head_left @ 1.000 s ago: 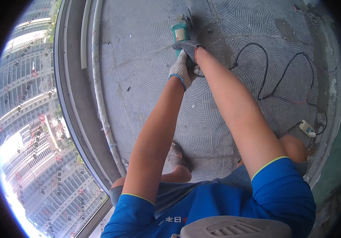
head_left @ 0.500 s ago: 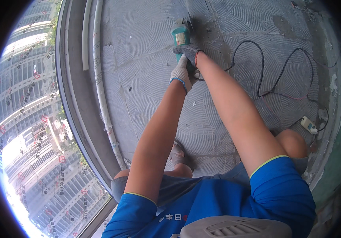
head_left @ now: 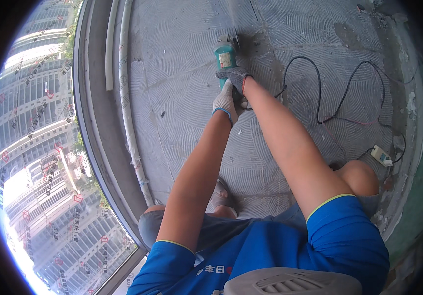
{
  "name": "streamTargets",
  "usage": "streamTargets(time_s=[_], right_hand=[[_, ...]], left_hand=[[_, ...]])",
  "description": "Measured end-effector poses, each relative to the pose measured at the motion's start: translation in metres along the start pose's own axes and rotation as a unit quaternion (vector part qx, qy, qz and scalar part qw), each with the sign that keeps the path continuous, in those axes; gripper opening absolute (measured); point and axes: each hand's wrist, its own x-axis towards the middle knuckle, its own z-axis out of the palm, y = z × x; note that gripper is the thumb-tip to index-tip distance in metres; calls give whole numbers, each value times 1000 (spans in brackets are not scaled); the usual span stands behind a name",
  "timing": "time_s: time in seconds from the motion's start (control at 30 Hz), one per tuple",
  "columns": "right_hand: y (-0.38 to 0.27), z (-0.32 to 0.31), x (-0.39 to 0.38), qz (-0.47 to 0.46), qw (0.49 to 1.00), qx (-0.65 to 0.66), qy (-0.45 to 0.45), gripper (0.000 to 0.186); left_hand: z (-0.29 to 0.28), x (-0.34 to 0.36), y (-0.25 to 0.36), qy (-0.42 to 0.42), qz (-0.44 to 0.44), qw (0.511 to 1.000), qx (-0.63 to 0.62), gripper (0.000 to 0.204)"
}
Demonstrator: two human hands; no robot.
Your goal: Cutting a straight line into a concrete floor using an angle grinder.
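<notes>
A teal angle grinder (head_left: 225,60) is held out ahead of me, low over the grey floor, with both hands wrapped around its body. My right hand (head_left: 236,78), in a dark grey glove with a red cuff, grips over the upper part of the body. Behind it, my left hand (head_left: 225,102), in a whitish glove with a blue cuff, closes on the rear of the grinder. The cutting disc (head_left: 236,42) stands on edge at the front, close to the floor; exact contact is hard to make out. Pale dust streams away beyond it.
A black power cord (head_left: 318,93) loops over the ridged floor (head_left: 191,132) to a white socket block (head_left: 381,156) on the right. White pipes (head_left: 127,88) run along the left beneath a large window (head_left: 34,147). My sandaled foot (head_left: 222,197) is near me.
The grinder and both hands have come a little nearer to me, with the disc drawn back along the floor. The whole view has shifted slightly.
</notes>
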Motion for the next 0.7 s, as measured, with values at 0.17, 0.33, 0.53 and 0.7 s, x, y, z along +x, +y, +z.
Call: streamTargets(time_s=[0.17, 0.33, 0.53, 0.7], right_hand=[[6, -4, -9, -19, 1000, -15, 11, 51], [13, -2, -17, -20, 1000, 3, 0, 51], [22, -1, -18, -15, 1000, 18, 5, 50], [34, 0, -18, -22, 999, 25, 3, 48]], left_hand=[[1, -5, -8, 13, -6, 1000, -16, 35], [-6, -9, -16, 27, -10, 999, -23, 34], [-8, -13, -22, 28, -13, 999, -20, 34], [-5, -24, -28, 45, -11, 999, -27, 35]])
